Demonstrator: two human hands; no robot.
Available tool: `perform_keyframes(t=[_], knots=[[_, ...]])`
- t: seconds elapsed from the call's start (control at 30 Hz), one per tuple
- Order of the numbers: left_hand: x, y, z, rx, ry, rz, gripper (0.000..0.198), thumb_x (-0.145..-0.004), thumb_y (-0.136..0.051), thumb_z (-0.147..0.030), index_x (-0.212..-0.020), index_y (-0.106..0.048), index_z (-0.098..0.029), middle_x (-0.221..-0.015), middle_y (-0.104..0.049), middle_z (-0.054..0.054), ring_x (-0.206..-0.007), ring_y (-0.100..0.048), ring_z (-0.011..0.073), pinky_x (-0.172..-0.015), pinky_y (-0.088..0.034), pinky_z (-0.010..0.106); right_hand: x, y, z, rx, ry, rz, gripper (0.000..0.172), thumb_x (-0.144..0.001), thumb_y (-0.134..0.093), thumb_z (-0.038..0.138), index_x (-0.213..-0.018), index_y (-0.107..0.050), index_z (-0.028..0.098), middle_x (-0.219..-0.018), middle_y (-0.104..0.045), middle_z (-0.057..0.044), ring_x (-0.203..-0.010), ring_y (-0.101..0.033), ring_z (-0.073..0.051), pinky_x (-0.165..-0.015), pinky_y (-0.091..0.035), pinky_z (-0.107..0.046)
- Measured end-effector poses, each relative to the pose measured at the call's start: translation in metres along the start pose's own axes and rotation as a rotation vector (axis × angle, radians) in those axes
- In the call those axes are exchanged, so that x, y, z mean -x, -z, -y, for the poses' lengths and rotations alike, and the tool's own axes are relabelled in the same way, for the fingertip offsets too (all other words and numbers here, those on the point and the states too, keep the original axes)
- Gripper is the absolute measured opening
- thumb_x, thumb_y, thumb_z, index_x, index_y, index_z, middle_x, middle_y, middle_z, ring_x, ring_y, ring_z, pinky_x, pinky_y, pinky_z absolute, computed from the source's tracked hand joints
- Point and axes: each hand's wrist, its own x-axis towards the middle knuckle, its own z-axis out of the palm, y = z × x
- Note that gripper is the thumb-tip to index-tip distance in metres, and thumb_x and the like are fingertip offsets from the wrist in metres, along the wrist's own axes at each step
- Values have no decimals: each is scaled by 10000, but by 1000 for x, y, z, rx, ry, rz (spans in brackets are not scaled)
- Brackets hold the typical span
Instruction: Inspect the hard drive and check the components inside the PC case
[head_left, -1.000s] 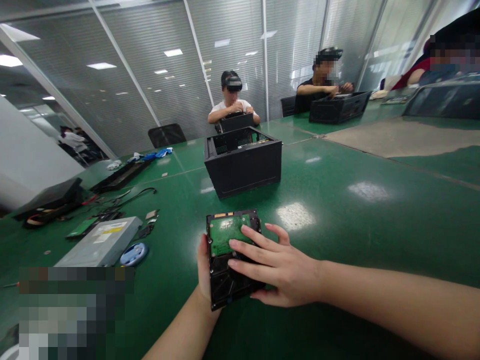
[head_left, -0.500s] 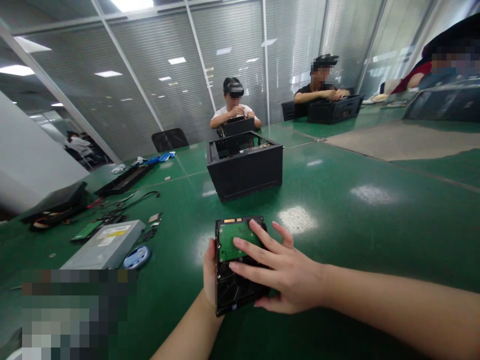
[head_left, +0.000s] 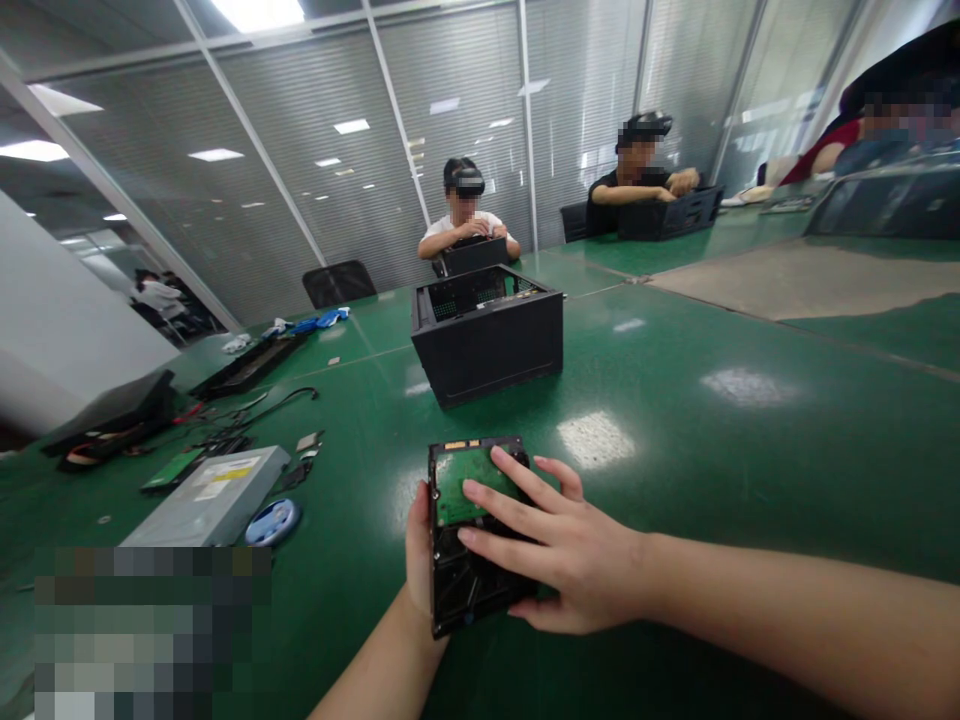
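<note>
A black hard drive (head_left: pixel 459 575) with a green circuit board facing up rests over the green table (head_left: pixel 675 450), close in front of me. My left hand (head_left: pixel 417 545) grips its left edge from below, thumb up along the side. My right hand (head_left: pixel 555 545) lies across the top, fingers spread flat over the circuit board and thumb under the near right edge. Both hands hold the drive. An open black computer case (head_left: pixel 487 342) stands on the table just beyond it.
To the left lie a silver optical drive (head_left: pixel 210 495), a blue round disc (head_left: pixel 271 521), a small green board (head_left: pixel 171 468), black cables and a dark side panel (head_left: pixel 247 365). Three other people sit at the far side with black cases.
The drive and both hands have shifted slightly right and nearer to me. The grip is unchanged.
</note>
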Motion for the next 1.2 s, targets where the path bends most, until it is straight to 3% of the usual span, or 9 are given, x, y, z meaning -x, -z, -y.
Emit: perform_keyframes(t=[0.2, 0.43, 0.7, 1.0, 1.2], knots=[[1, 2, 1, 14, -3, -23, 645, -921, -335, -602, -1291, -642, -172, -1284, -669, 91, -1269, -566, 258, -1167, -311, 366, 0, -1, 0, -13, -3, 2, 655, -853, -581, 439, -1457, -445, 225, -1600, -283, -44, -1498, -34, -367, -1145, -22, -540], [1, 3, 0, 1, -55, -95, 583, -919, -384, -574, -1238, -681, -187, -1237, -699, 75, -1346, -486, 261, -1196, -258, 372, 1, -3, 0, -2, 2, -18, 639, -842, -580, 385, -1442, -462, 201, -1583, -316, -86, -1491, -132, -347, -1160, -44, -543], [-2, -4, -1, -44, -79, -273, 663, -871, -351, -682, -1115, -745, -208, -1233, -700, 71, -1356, -462, 327, -1139, -369, 449, 2, -3, -1, -27, 17, -72, 541, -881, -550, 349, -1396, -506, 189, -1512, -443, -89, -1447, -290, -285, -1184, -28, -506], [-1, 1, -2, 27, -85, -168, 699, -895, -332, -656, -1189, -696, -138, -1289, -662, 120, -1397, -409, 302, -1186, -280, 446, 2, -5, -1, -53, 14, -105, 506, -895, -537, 348, -1372, -519, 180, -1494, -467, -96, -1417, -356, -261, -1188, -37, -487], [-3, -3, -3, 21, -161, -257, 675, -881, -358, -670, -1155, -720, -169, -1204, -713, 94, -1356, -466, 292, -1175, -302, 433, 3, -7, -2, -28, -49, -120, 541, -861, -588, 356, -1375, -522, 198, -1494, -464, -119, -1369, -426, -276, -1175, -102, -484]])
